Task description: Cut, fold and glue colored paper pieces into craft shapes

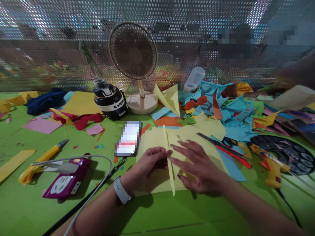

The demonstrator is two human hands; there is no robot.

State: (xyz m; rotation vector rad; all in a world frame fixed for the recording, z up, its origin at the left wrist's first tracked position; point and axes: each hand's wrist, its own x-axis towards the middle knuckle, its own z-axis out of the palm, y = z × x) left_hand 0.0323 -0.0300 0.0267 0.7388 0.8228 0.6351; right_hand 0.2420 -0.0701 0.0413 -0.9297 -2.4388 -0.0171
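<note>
A narrow folded yellow paper strip [170, 173] stands nearly upright in the picture, above pale yellow sheets [152, 139] on the green table. My left hand [150, 162], with a watch at its wrist, pinches the strip near its middle between thumb and fingers. On the strip's right side is my right hand [197, 164], its fingers spread, with the fingertips close to the strip. Whether those fingertips touch it is hard to tell. A red and black cutter [233, 152] lies to the right of my right hand.
Behind stand a fan [142, 103] and a black bottle [110, 103]. A phone [128, 139], purple device [67, 178] and yellow-handled tool [31, 172] lie left. Right are a glue gun [272, 167], black round tray [292, 150] and crumpled blue papers [233, 111]. Cables cross the left front.
</note>
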